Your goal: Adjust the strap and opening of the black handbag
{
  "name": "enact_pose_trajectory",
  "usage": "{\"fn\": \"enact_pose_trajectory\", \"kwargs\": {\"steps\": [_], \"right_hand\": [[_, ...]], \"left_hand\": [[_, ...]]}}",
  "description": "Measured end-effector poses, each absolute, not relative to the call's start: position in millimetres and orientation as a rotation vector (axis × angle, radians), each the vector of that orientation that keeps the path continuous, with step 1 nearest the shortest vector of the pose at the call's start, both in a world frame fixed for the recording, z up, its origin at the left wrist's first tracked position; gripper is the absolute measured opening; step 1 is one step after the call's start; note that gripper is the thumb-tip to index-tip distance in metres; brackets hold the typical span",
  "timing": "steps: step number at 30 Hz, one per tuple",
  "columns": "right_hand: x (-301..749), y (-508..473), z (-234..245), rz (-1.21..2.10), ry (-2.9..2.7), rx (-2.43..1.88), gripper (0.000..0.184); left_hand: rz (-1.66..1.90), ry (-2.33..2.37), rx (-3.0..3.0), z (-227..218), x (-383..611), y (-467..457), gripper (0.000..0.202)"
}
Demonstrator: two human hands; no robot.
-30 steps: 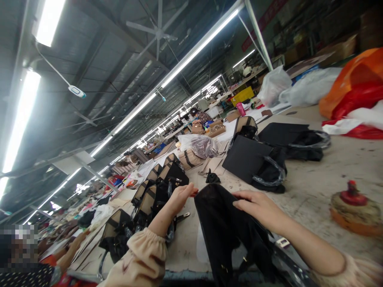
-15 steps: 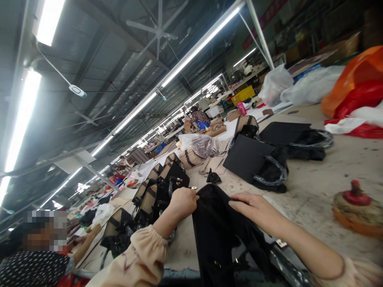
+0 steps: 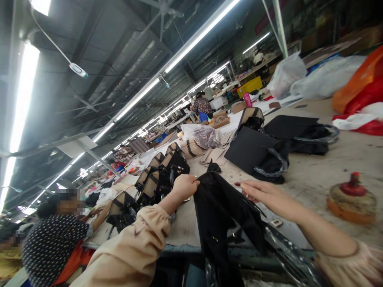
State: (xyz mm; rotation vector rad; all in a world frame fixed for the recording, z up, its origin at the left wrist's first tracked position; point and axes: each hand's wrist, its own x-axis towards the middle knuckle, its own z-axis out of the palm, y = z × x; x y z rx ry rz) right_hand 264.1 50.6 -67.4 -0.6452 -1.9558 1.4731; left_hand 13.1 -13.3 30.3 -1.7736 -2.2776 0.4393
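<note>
Pinching the top edge of a limp black fabric bag, the left hand is closed on it. The right hand sits by the bag's other side, fingers together; whether it grips the slim dark strip beneath it, I cannot tell. The bag drapes over the near edge of a pale, stained work surface. This looks like a steadying and arranging step; the next move probably calls for a firm left pinch and a freely working right hand. Just beyond lies a small metal buckle; toward the right edge stands a round, weathered pot with a red top. Beige-and-black boxy bags line the left side.
</note>
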Motion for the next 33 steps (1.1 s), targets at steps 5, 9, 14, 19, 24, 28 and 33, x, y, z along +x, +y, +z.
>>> {"fn": "enact_pose_trajectory", "kwargs": {"steps": [5,9,14,19,24,28,33], "right_hand": [[268,56,-83,1.651,-1.939,-0.671,0.055],[268,59,-100,1.724,-1.914,-0.701,0.056],[278,62,-124,1.726,-1.797,-0.932,0.057],[301,49,-144,1.755,-1.555,-1.138,0.059],[320,0,-154,2.019,-1.374,-1.143,0.055],[313,-43,-159,2.279,-1.172,-1.034,0.056],[286,-68,-165,2.287,-1.099,-0.975,0.046]], "left_hand": [[0.494,-2.256,-1.745,31,15,-12,0.035],[0.49,-2.263,-1.718,29,15,-12,0.036],[0.445,-2.29,-1.709,27,15,-12,0.035],[0.369,-2.348,-1.703,30,17,-11,0.032],[0.275,-2.406,-1.663,32,19,-15,0.032],[0.172,-2.441,-1.606,34,21,-27,0.035],[-0.052,-2.359,-1.625,44,45,-54,0.052]]}}
